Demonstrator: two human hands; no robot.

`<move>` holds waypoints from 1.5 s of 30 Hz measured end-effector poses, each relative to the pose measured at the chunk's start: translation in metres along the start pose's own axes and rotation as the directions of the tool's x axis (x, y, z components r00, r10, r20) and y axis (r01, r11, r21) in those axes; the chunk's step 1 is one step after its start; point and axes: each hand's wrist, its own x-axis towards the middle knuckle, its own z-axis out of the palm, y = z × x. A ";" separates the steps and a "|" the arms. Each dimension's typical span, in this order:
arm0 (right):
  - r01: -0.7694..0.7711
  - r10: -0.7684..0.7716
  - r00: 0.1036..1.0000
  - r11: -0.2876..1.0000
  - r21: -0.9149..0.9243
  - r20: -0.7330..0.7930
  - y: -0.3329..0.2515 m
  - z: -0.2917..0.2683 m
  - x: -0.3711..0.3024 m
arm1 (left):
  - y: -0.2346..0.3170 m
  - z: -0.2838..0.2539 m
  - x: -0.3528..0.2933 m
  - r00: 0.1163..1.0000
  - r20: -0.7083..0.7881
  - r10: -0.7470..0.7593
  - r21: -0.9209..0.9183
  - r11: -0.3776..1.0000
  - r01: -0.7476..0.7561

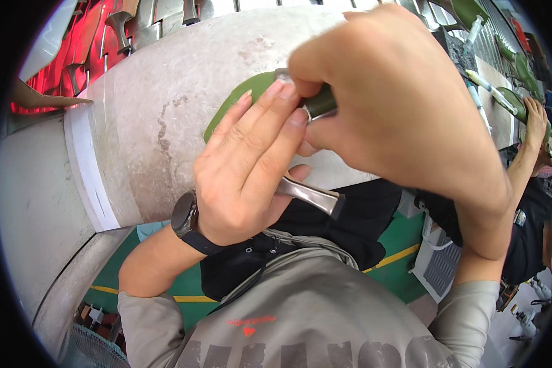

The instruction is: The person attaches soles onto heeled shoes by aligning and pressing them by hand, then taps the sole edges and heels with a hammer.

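One metal handle (313, 195) protrudes beneath the left hand (242, 168), whose fingers extend across a green item (242, 92) on the pale worktop (132, 132). Right hand (386, 101) curls over it; blur and overlap leave both grips undetermined. Handled pieces (121, 23) lie beyond.

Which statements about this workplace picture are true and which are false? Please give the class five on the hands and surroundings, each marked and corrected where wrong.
1. The left hand lies partly over a green object. True.
2. Both wrists are bare. False: a dark watch is worn on the left one.
3. A metal handle with a dark end shows below the left hand's fingers. True.
4. The two hands are far apart. False: the right hand is close beside the left hand's fingertips.
5. The floor is red. False: it is green, with a yellow line.
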 end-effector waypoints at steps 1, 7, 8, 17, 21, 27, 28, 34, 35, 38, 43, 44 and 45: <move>-0.002 0.002 1.000 1.000 -0.009 -0.003 0.001 -0.002 0.000 | 0.002 0.001 -0.001 0.998 -0.056 -0.012 0.006 1.000 0.012; 0.022 -0.058 0.926 0.995 -0.100 -0.373 0.005 0.041 -0.039 | 0.019 -0.014 -0.005 0.982 0.161 -0.101 -0.080 0.990 0.115; -0.068 0.032 0.951 0.992 -0.109 -0.307 0.008 0.045 -0.051 | 0.017 -0.016 -0.005 0.977 0.179 -0.117 -0.118 0.983 0.140; -0.035 0.044 0.825 0.999 0.027 -0.563 0.030 0.064 -0.082 | -0.005 -0.016 0.051 0.881 0.379 -0.283 -0.311 0.858 0.409; -0.084 0.137 0.762 0.990 0.112 -0.633 0.036 0.070 -0.097 | -0.007 -0.009 0.049 0.961 0.228 -0.155 -0.248 0.946 0.211; -0.497 0.311 0.617 0.866 -0.051 -0.723 0.068 0.107 -0.125 | 0.002 0.000 0.052 0.934 0.225 -0.277 -0.261 0.907 0.332; -0.496 0.319 0.660 0.865 -0.076 -0.680 0.066 0.106 -0.122 | 0.004 -0.002 0.054 0.908 0.278 -0.314 -0.228 0.896 0.380; -0.382 0.504 0.686 0.864 0.329 -0.526 0.040 0.081 -0.122 | 0.007 0.006 0.080 0.905 0.391 -0.168 -0.053 0.978 0.204; -0.313 0.518 0.696 0.842 0.439 -0.497 0.031 0.078 -0.125 | 0.006 0.008 0.081 0.904 0.394 -0.165 -0.051 0.978 0.201; -0.023 0.562 0.674 0.664 0.748 -0.479 0.021 0.074 -0.133 | 0.006 0.002 0.083 0.874 0.447 -0.191 -0.064 0.968 0.244; 0.430 0.752 0.611 -0.054 0.901 -0.247 0.016 0.079 -0.118 | 0.006 0.004 0.087 0.890 0.432 -0.147 -0.082 0.976 0.201; 0.377 0.692 0.664 0.017 0.926 -0.283 0.022 0.078 -0.116 | 0.004 0.004 0.087 0.891 0.439 -0.117 -0.080 0.982 0.168; 0.309 0.657 0.677 0.156 0.938 -0.332 0.023 0.072 -0.113 | 0.003 0.005 0.087 0.888 0.442 -0.122 -0.081 0.981 0.175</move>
